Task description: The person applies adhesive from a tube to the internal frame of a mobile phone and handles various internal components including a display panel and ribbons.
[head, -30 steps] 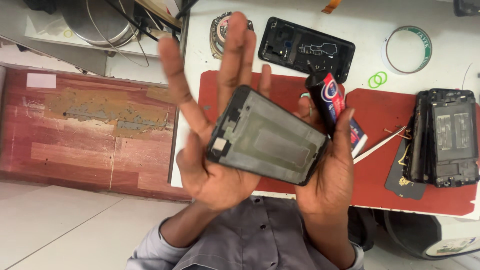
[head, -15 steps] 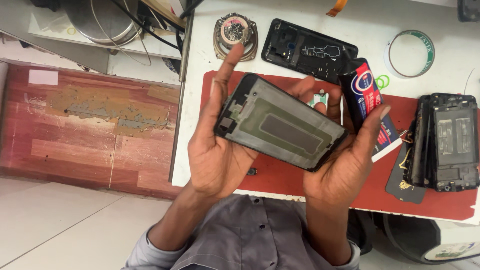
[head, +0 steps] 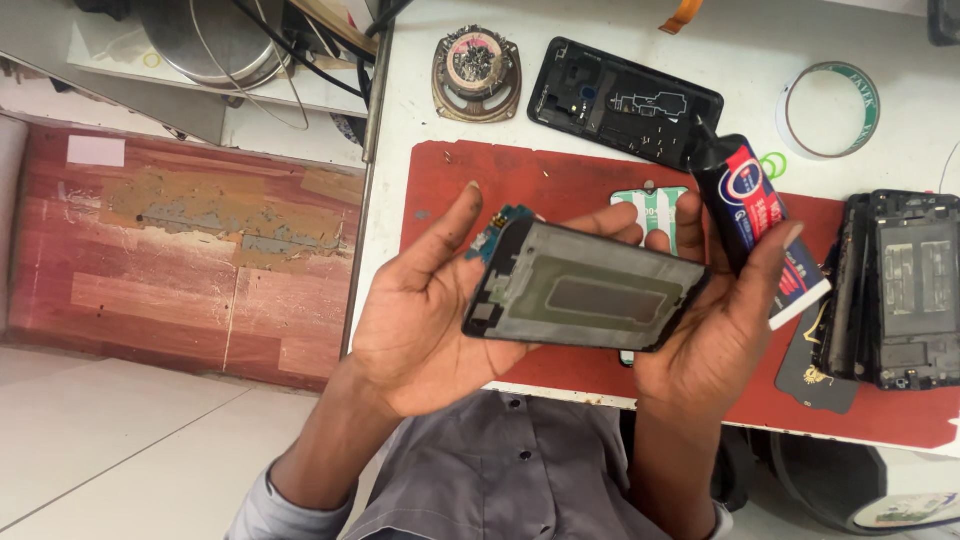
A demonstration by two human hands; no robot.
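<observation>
A dark phone frame (head: pixel 585 298) with a grey middle plate lies flat across both my palms, above the red work mat (head: pixel 560 180). My left hand (head: pixel 430 315) cups its left end, fingers spread upward. My right hand (head: pixel 715 330) supports the right end and also pinches a black glue tube with a red and blue label (head: pixel 745 200) between thumb and fingers, its nozzle pointing away from me. Behind the frame on the mat sit a small blue circuit board (head: pixel 497 228) and a green-and-white part (head: pixel 655 207), both partly hidden.
On the white table lie a black phone back frame (head: pixel 625 103), a round speaker (head: pixel 477 73), a tape ring (head: pixel 828 95) and a stack of phone frames (head: pixel 905 290) at the right. Cables and a metal bowl (head: pixel 205 45) are at upper left. Floor lies left of the table edge.
The phone frame has come down and levelled out over the mat. My left fingers have lowered from pointing up. The glue tube has shifted right with my right hand.
</observation>
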